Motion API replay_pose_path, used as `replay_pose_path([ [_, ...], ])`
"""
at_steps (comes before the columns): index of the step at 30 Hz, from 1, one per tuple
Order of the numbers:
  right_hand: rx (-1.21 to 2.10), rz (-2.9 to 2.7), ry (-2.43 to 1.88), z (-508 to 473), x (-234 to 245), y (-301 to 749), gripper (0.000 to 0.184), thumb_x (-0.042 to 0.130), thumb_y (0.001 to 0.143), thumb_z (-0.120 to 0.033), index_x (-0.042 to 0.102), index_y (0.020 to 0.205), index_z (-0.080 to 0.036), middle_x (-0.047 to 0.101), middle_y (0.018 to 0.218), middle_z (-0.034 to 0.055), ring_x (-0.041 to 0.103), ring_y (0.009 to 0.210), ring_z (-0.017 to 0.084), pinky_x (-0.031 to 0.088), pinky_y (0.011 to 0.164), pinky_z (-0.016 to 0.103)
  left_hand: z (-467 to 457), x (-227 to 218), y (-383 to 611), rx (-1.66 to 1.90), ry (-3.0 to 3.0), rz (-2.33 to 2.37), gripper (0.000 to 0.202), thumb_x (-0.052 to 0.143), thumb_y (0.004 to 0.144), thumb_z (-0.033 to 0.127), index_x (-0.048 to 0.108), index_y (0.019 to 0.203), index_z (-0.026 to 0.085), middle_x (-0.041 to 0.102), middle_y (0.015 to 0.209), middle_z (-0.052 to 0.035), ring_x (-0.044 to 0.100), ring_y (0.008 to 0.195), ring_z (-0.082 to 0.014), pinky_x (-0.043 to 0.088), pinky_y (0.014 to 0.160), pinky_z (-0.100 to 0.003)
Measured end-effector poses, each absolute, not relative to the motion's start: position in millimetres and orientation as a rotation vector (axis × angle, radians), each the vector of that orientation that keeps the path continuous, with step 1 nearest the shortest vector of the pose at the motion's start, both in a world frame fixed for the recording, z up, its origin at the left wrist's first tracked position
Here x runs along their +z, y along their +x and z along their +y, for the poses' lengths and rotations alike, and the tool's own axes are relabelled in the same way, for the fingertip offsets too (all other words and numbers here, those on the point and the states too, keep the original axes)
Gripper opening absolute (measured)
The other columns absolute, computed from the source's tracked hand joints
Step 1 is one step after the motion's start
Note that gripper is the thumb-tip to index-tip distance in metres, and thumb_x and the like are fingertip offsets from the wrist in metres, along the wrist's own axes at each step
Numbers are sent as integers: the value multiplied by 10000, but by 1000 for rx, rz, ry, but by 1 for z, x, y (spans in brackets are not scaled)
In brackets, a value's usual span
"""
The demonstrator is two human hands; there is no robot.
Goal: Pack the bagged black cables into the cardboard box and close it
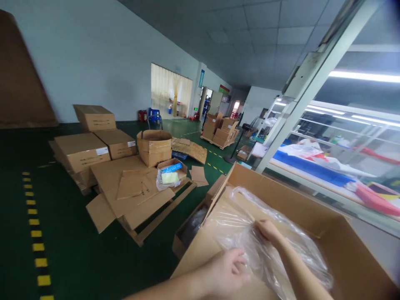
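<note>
Pale wall [93,62], curtained opening [171,85] in it; green floor [15,187] with yellow dashes [33,221] below it; glazed partition [340,129] opposite, fluorescent tubes [364,76] beyond.

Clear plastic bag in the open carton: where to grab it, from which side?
Probably the gathered bunch of film at the right hand, coming from above. The clear plastic bag is bunched there into thick folds, which should pinch securely, while its far edge is a thin, loose loop lying against the cardboard carton.
</note>
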State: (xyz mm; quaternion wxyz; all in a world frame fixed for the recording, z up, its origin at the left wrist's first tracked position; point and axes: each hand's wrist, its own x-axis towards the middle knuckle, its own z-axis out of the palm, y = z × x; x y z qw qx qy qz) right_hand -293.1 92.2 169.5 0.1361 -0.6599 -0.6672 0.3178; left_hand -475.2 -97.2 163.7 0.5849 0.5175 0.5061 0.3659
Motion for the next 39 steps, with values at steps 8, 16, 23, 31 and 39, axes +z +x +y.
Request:
replay_pose_path([
  [8, 784, -1978, -2042, 103, 148, -300, 283, 586, 982, -385, 642, 883, -126, 652, 783, -2, 619, 643, 117, 546, 622, 271, -60, 199, -502, 445, 2107, 1459, 936, 663, 742, 236, 223, 1568, 225, 145, 1657, -141, 158, 1509, -349, 143, 1233, -512],
  [16, 367, -2212, -1686, 42, 165, -290, 242, 467, 1019, -324, 638, 1042, -154, 688, 1007, 77, 650, 974, 204, 516, 915, 398, 2, 179, -483, 43, 2210, 1489, 733, 440, 896, 491, 349, 1522, 121, 268, 1608, -195, 156, 1497, -403, 138, 1199, -591],
  [23, 95, -2379, -1395, -29, 172, -241, 363, 439, 963, -298, 577, 1284, -199, 542, 1415, 140, 426, 1371, 292, 227, 1202, 542, 68, 144, -456, 7, 2116, 1700, 913, 337, 868, 669, 145, 1570, 118, 20, 1642, -190, -59, 1501, -414, -47, 1164, -653],
  [31, 80, -2331, -1586, -4, 154, -223, 526, 493, 899, -249, 500, 1405, -104, 429, 1510, 206, 351, 1420, 369, 270, 1160, 620, 90, 129, -444, 16, 2096, 1831, 951, 262, 859, 721, 114, 1572, 109, 51, 1642, -205, -47, 1499, -434, -27, 1159, -659],
  [39, 366, -2425, -1613, 3, 153, -207, 533, 456, 981, -436, 479, 1450, -183, 461, 1508, 137, 405, 1400, 300, 323, 1159, 480, 87, 130, -444, 66, 2108, 1884, 923, 281, 866, 697, 155, 1569, 112, 90, 1643, -195, 18, 1509, -418, -20, 1172, -627],
])
